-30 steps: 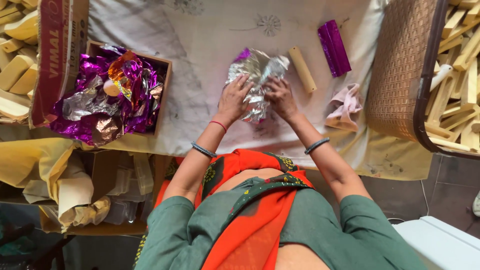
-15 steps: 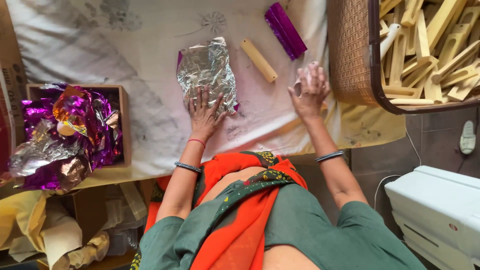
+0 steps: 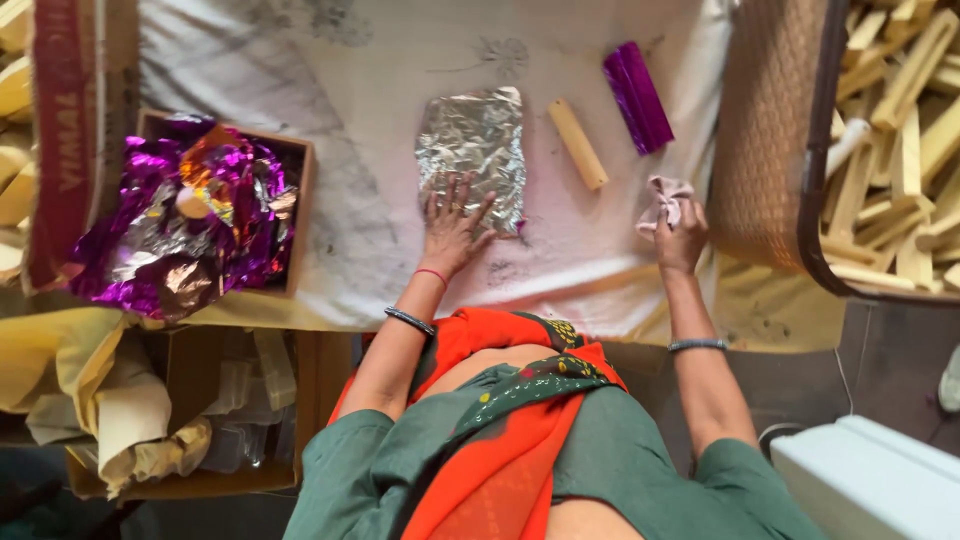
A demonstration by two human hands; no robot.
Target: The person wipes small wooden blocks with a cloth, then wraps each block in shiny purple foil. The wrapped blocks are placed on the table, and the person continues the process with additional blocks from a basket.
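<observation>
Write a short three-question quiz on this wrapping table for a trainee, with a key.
1. True or false: the left hand lies flat on the silver foil sheet.
2. What does the right hand hold? A) the tan bar B) a pinkish cloth C) the purple wrapped bar
3. Fill in: the tan bar lies between the silver foil sheet and the ____ wrapped bar.

Key
1. True; its fingers rest on the sheet's near edge.
2. B; the pinkish cloth is bunched in its fingers.
3. Purple.
</observation>
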